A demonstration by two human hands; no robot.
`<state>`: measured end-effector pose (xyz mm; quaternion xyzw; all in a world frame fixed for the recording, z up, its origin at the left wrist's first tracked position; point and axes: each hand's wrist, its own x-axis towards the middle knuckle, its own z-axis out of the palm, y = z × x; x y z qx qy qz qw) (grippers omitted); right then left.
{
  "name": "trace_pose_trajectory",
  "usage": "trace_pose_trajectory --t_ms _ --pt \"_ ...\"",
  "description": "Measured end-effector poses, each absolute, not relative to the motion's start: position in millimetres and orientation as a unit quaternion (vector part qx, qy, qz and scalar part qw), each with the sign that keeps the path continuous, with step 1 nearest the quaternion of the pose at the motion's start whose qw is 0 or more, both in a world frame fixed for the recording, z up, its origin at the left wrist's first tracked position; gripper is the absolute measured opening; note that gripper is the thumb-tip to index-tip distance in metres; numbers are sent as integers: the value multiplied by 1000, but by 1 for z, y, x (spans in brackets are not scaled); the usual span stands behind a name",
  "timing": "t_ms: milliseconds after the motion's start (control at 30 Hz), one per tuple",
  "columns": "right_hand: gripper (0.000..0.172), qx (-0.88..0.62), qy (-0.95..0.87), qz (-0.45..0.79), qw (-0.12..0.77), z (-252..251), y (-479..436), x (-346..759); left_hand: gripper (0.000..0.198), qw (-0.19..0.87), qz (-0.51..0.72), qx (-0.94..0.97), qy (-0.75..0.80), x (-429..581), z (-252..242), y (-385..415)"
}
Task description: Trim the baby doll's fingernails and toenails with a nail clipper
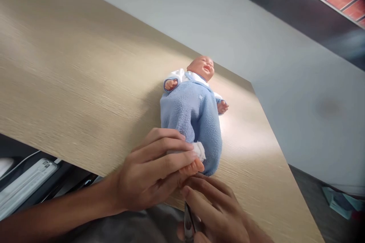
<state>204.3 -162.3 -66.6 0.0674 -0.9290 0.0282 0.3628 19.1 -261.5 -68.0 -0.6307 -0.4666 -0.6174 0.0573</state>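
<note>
A baby doll (191,102) in a blue fleece romper with white sleeves lies on its back on the wooden table, its head towards the far edge. My left hand (154,163) wraps round the doll's bare foot (194,167), whose orange-pink toes show past my fingers. White cloth (199,150) is bunched at the ankle. Just below the foot, my right hand (213,209) grips a shiny metal nail clipper (188,222), its lever pointing down towards me. The clipper's jaws are hidden behind my fingers near the toes.
The wooden table (80,83) runs off to the left, with its far edge against a pale wall (159,0). Below its near left edge lies a white device (31,182). Light-blue items (339,201) rest on the floor at right.
</note>
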Motion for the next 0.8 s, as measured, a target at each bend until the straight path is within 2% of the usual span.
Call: trace_pose_trajectory --t_ms 100,367,633,800 --pt "38 83 -921 38 378 -65 -165 199 24 68 -627 -627 -458 19 -66 -263" --pt "31 20 -964 57 260 -46 -179 205 30 82 -621 -629 -461 15 -62 -266" --pt "31 0 -951 84 297 -50 -185 203 29 59 -652 -587 -476 18 -49 -258" --pt "27 -4 -945 128 302 -42 -185 197 36 57 -678 -568 -463 22 -51 -252"
